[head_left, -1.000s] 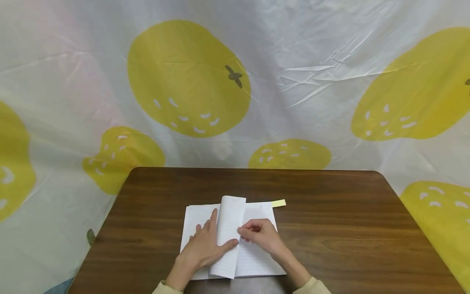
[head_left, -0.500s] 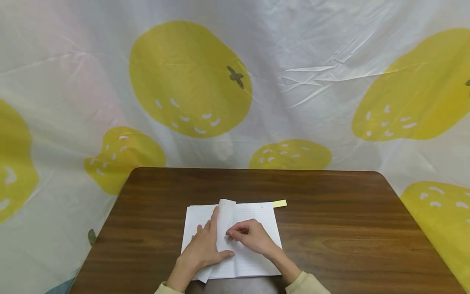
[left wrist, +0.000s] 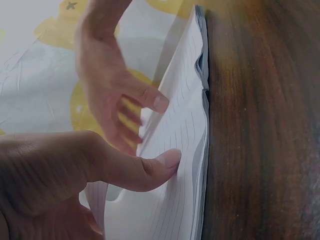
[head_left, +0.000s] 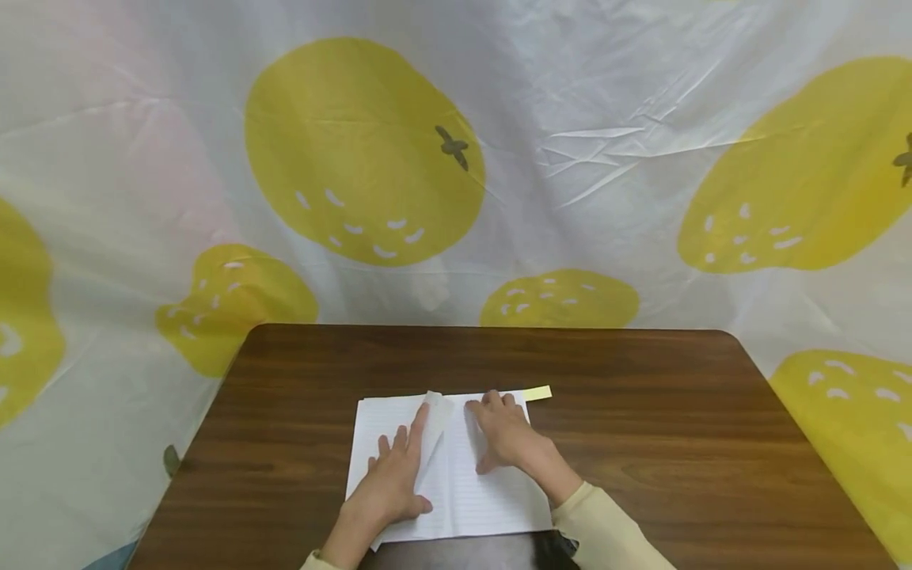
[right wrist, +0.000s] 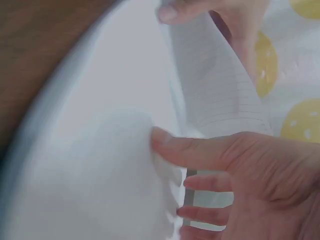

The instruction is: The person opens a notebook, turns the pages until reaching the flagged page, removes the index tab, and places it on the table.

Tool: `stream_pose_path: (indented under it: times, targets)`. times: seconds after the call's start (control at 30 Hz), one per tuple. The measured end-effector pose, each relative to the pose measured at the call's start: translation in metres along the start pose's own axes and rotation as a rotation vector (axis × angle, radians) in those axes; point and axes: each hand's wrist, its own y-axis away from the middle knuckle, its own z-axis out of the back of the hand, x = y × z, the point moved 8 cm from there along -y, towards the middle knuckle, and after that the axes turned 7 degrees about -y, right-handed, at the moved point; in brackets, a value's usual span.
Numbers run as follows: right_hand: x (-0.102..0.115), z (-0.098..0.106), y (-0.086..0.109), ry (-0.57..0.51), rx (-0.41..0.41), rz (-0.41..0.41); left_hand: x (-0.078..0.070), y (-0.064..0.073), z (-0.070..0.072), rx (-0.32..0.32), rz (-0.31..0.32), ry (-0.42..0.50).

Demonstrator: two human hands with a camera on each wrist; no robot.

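An open notebook with lined white pages lies near the front of the table. My left hand rests on the left side, fingers stretched and thumb out toward the spine. Beside its index finger a lifted leaf curls up near the spine. Over the upper part of the right page is my right hand, its fingers spread and the thumb lower down. In the right wrist view, the right thumb tip touches a blurred white page. The left wrist view shows the left thumb on the lined paper.
A pale yellow paper tab sticks out past the notebook's top right corner. The brown wooden table reaches back to a hanging cloth with yellow fruit prints. Something dark shows below the notebook beside the right sleeve.
The leaf standing over the middle has swung left, under the left hand. The right hand has stopped pinching it, spread its fingers and moved right and up over the right page.
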Motion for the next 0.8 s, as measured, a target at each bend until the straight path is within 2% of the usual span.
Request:
stream_pose_path:
  times: [0.1,0.17,0.27,0.4,0.6,0.7,0.8]
  targets:
    - [0.000,-0.004,-0.012,0.104,0.091,-0.044,-0.001,0.001,0.001,-0.004,-0.003,0.008]
    - [-0.002,-0.006,-0.016,0.130,0.153,-0.087,-0.002,0.001,0.000,-0.001,-0.012,0.012]
    - [-0.007,-0.008,-0.018,0.144,0.202,-0.150,-0.003,0.001,-0.002,0.008,-0.030,0.009]
    - [-0.013,-0.009,-0.014,0.157,0.211,-0.187,-0.004,0.001,-0.005,0.014,-0.056,-0.006]
    - [-0.015,-0.008,-0.011,0.160,0.201,-0.188,-0.003,0.001,-0.007,0.006,-0.076,-0.021]
    - [-0.015,-0.010,-0.010,0.151,0.204,-0.195,0.000,0.004,-0.007,0.005,-0.043,-0.018]
    - [-0.017,-0.014,-0.009,0.160,0.214,-0.212,0.003,0.007,-0.005,-0.043,0.004,-0.057]
